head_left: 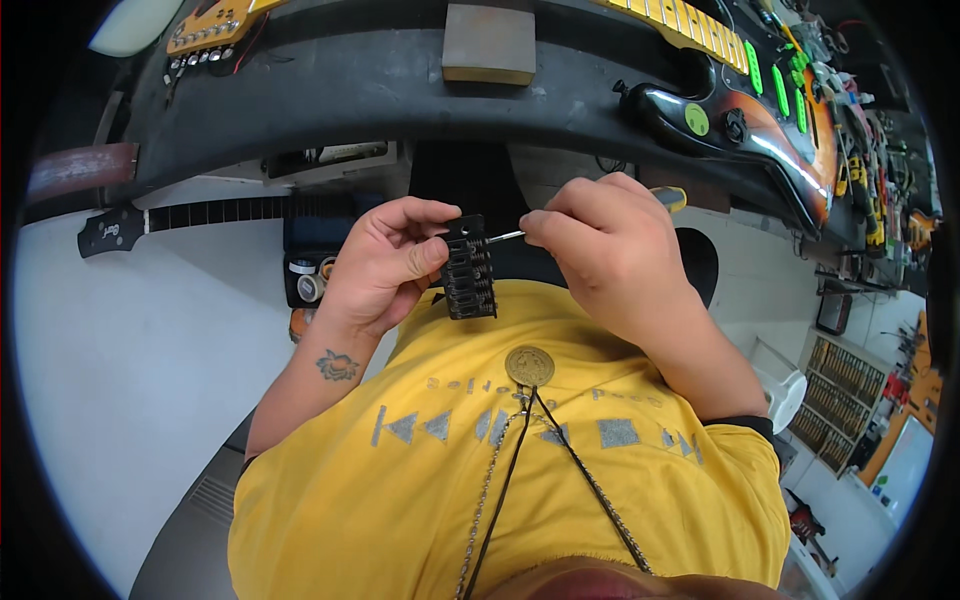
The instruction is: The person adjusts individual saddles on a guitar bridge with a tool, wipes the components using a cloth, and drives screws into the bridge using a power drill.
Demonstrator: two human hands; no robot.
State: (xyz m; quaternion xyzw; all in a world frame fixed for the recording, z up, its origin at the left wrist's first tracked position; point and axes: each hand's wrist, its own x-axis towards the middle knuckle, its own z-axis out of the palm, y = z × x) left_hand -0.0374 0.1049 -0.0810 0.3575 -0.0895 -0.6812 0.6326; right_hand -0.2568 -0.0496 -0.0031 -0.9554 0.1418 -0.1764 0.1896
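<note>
A black guitar bridge [468,275] with a row of saddles and springs is pinched between the thumb and fingers of my left hand [385,255], above my lap. My right hand [615,240] is closed round a screwdriver [508,236]. Its thin metal shaft points left and its tip meets the upper right edge of the bridge, by the saddle screws. Part of the yellow and dark handle [672,198] sticks out behind my right fist; the rest of it is hidden in the fingers.
On the dark workbench [330,90] lies a wood-edged block [489,45]. A sunburst electric guitar [760,140] with bright green parts rests at the right, a pale headstock [215,28] at the far left. Below the bench edge is a black guitar neck [200,217]. Tools [870,190] crowd the far right.
</note>
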